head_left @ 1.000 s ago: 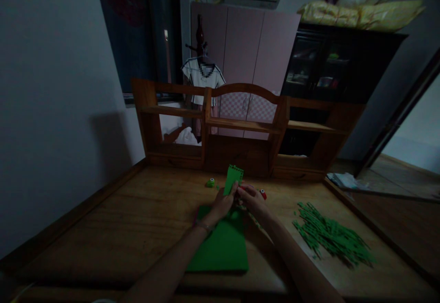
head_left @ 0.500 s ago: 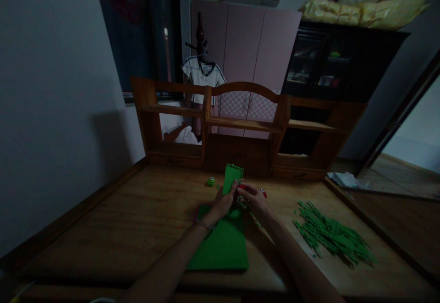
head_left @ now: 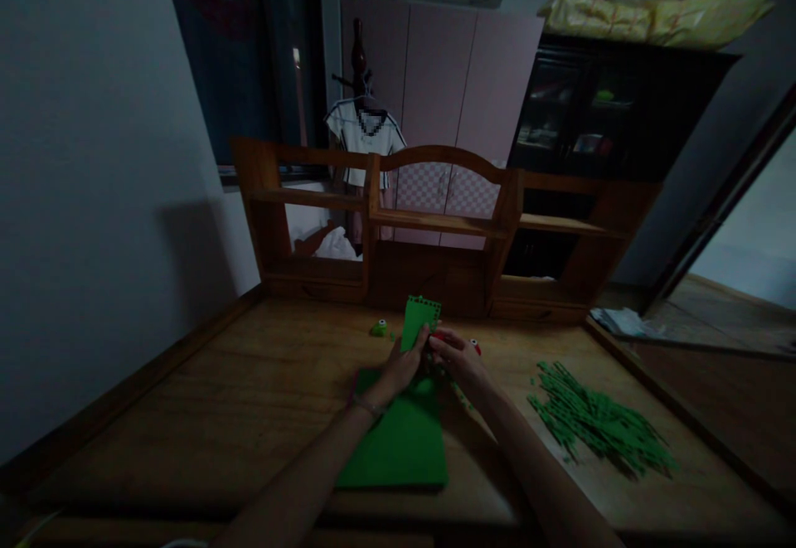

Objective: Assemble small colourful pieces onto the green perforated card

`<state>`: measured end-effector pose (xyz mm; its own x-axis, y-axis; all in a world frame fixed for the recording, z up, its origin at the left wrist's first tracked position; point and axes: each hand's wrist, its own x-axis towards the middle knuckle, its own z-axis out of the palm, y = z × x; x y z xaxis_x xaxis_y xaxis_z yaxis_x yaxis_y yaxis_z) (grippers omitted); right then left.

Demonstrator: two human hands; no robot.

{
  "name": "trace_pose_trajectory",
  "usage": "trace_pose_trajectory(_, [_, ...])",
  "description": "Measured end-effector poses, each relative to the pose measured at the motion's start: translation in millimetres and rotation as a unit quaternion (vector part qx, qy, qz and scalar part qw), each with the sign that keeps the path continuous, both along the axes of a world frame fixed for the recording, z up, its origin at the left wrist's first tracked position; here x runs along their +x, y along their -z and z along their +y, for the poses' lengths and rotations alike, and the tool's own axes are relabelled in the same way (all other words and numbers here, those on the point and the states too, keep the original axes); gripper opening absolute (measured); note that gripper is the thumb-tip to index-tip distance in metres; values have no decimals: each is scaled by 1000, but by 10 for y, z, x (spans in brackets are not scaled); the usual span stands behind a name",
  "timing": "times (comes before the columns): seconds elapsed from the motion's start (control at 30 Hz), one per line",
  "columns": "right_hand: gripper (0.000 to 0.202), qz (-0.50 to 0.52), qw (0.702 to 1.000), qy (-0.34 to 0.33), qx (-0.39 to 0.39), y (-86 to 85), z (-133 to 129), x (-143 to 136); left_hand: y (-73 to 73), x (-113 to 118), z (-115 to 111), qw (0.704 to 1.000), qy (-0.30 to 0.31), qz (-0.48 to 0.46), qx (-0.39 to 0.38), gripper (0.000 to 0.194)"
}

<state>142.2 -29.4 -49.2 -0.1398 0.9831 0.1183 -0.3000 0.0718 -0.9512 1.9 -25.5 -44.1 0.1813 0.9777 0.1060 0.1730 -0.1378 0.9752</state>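
My left hand (head_left: 404, 363) is closed on a narrow piece of green paper (head_left: 419, 320), held upright. Dark holes run along the paper's top and right edges. Fingers of my right hand (head_left: 458, 360) are wrapped round a small red hole punch (head_left: 438, 337) at the paper's right edge; most of it is hidden. A red part with a white eye shows just beyond that hand. Below my hands lies a stack of green sheets (head_left: 398, 440). Small green bits hang or lie under my right hand, too dim to make out.
A small green punch-like object (head_left: 379, 328) with an eye lies beyond my left hand. To the right is a heap of thin green strips (head_left: 597, 419) on the wooden table (head_left: 217, 399). A wooden shelf unit (head_left: 435, 220) closes off the table's far side.
The view has shifted very slightly. Both hands, the green paper and the red punch keep nearly the same position.
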Motion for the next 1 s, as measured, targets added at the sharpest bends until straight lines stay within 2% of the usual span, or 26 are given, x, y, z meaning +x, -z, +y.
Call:
trace_pose_trajectory(0.23, [34,-8,1000,15,-6,-8,-12,19,-40,1,-16,999,23,-35,29,59])
trace_pose_trajectory(0.5, [32,-6,999,39,-17,9,9,19,-146,5,-91,999,17,-25,30,55])
trace_pose_trajectory(0.73, [35,2,999,43,-33,4,22,8,-76,8,-53,998,16,-30,53,55])
trace_pose_trajectory(1.0, [38,-15,999,49,-4,5,18,-2,-55,23,-34,996,21,-52,71,55])
